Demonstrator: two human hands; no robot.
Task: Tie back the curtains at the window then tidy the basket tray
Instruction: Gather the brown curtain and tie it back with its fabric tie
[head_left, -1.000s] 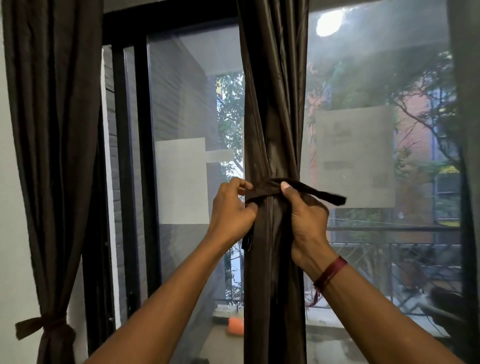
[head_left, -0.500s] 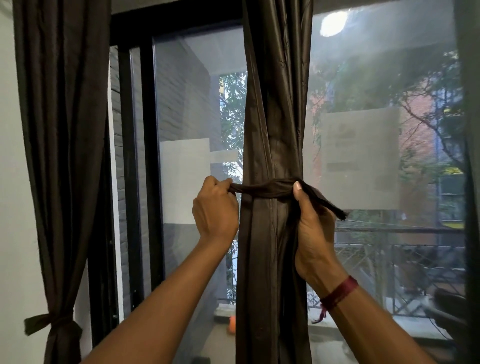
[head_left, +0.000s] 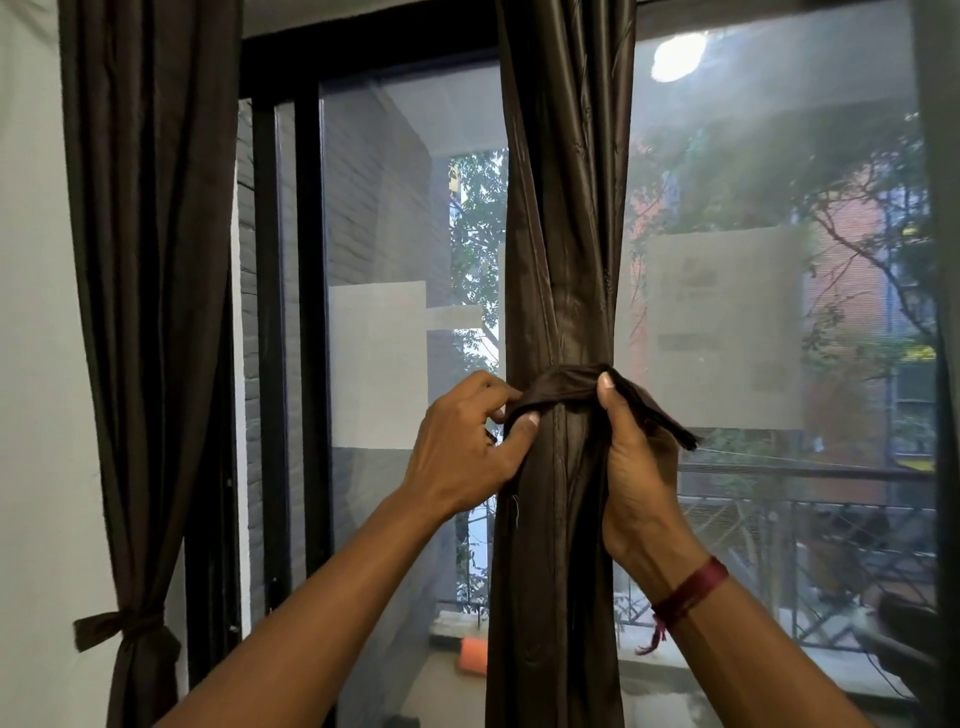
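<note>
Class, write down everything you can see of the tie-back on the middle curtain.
The tie-back is a dark brown, satiny fabric strip matching the middle curtain, wrapped around its gathered folds. The left hand pinches its left end; the right hand grips the other side, thumb on top, and a loose tail sticks out to the right.

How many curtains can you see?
2. The left curtain is tied low down. The middle curtain has its tie held by the left hand and right hand. A dark strip at the right edge may be a third.
</note>
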